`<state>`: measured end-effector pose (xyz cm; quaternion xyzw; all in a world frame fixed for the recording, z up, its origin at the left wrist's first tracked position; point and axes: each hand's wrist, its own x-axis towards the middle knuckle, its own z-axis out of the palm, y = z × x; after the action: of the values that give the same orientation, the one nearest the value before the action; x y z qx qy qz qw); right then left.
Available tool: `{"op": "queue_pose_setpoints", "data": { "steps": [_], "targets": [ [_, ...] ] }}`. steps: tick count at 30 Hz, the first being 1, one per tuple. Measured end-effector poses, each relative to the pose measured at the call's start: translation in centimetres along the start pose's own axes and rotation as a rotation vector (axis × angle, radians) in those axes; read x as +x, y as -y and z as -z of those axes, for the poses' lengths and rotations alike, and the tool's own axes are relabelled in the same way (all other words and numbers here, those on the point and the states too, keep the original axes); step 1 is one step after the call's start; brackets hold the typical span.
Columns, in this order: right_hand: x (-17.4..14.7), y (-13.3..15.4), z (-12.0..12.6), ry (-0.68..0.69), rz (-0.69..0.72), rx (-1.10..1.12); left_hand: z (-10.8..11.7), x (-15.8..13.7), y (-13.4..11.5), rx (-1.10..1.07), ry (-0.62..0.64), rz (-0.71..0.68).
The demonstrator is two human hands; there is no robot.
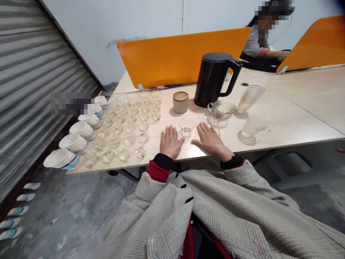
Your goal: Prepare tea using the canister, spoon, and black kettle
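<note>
My left hand (pixel 171 141) lies flat, palm down, near the table's front edge, fingers stretched out and empty. My right hand (pixel 208 139) rests the same way to its right. Between them stands a small clear plastic cup (pixel 186 128) with dark bits at its bottom; neither hand is closed round it. Behind the cup is a grey canister (pixel 180 104) with a wooden lid. A ribbed glass cup (pixel 221 111) with a handle stands beyond my right hand, holding dark bits and what looks like a spoon. The black electric kettle (pixel 212 81) stands behind it.
Rows of clear cups (pixel 129 127) with dark bits cover the table's left side, edged by white paper cups (pixel 74 142). Two tilted stacks of clear cups (pixel 250 98) are at right. An orange divider (pixel 183 59) runs along the back. Another person (pixel 260 43) sits beyond it.
</note>
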<state>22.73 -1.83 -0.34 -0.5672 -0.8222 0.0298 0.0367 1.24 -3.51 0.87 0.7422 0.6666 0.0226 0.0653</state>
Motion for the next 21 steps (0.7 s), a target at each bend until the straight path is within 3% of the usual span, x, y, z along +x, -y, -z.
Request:
{"op": "queue_pose_setpoints", "data": {
  "steps": [16, 21],
  "targets": [
    [0.21, -0.2, -0.37, 0.025, -0.022, -0.002, 0.28, -0.22, -0.15, -0.018, 0.017, -0.001],
    [0.26, -0.59, -0.97, -0.021, -0.003, 0.034, 0.24, -0.19, -0.09, -0.021, 0.0, -0.001]
  ]
}}
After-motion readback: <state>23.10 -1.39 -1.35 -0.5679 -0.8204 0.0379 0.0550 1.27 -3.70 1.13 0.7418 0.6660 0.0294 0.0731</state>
